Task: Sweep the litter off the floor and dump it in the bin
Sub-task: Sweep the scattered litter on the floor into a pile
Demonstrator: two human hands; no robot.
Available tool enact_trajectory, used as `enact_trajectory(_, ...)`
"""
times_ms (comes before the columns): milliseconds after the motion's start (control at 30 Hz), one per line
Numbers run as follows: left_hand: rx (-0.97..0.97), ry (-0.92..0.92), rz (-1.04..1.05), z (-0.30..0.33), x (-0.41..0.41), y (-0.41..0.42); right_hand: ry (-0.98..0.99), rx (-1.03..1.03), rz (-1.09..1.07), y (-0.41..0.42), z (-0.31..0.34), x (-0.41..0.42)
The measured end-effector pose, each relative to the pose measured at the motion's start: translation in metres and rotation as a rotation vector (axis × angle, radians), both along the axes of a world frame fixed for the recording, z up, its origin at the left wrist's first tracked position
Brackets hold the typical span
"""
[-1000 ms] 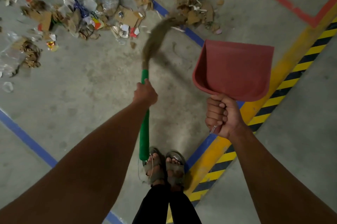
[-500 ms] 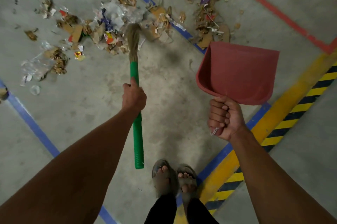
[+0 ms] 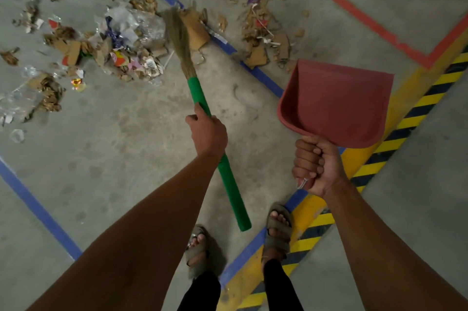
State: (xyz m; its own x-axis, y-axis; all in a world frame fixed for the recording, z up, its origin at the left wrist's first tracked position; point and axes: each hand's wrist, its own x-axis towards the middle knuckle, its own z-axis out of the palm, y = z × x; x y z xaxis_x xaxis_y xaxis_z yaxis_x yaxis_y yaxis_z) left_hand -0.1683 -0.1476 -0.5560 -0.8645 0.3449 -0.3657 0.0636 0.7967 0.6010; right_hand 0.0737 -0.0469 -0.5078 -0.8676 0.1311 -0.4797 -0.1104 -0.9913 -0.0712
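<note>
The right hand (image 3: 315, 165) is fisted round the handle of the red dustpan (image 3: 334, 101), carried off the floor, empty and ready. The left hand (image 3: 209, 133) wraps the green-handled broom (image 3: 202, 105), arm extended, bristles reaching the litter (image 3: 121, 49) beyond, probably touching it. No bin shows.

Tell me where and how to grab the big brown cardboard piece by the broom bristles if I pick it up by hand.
Probably pinch the cardboard piece at its lower right edge, coming from the right. It lies flat on the floor across the blue line, and the broom bristles cover its left edge, so that side is blocked. The left hand holds the broom; the right hand holds the dustpan.
</note>
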Motion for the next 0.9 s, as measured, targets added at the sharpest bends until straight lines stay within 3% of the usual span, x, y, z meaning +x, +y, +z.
enact_trajectory(133,0.004,0.071,0.041,0.007,0.02,0.041,-0.048,0.005,-0.006,0.043,0.003,0.035)
enact_trajectory(233,0.02,0.074,-0.045,0.007,0.044,0.06,-0.046,0.003,-0.019,0.077,0.001,0.058)
enact_trajectory(633,-0.365,0.12,-0.971,-0.055,0.146,0.106,0.019,-0.03,-0.027,0.144,-0.031,0.112)
enact_trajectory(733,-0.483,0.037,-0.957,-0.062,0.14,0.116,-0.021,-0.03,-0.028,0.142,-0.038,0.122)
enact_trajectory(900,-0.604,0.038,-0.719,-0.07,0.088,0.122,-0.11,-0.03,-0.013,0.139,-0.044,0.123)
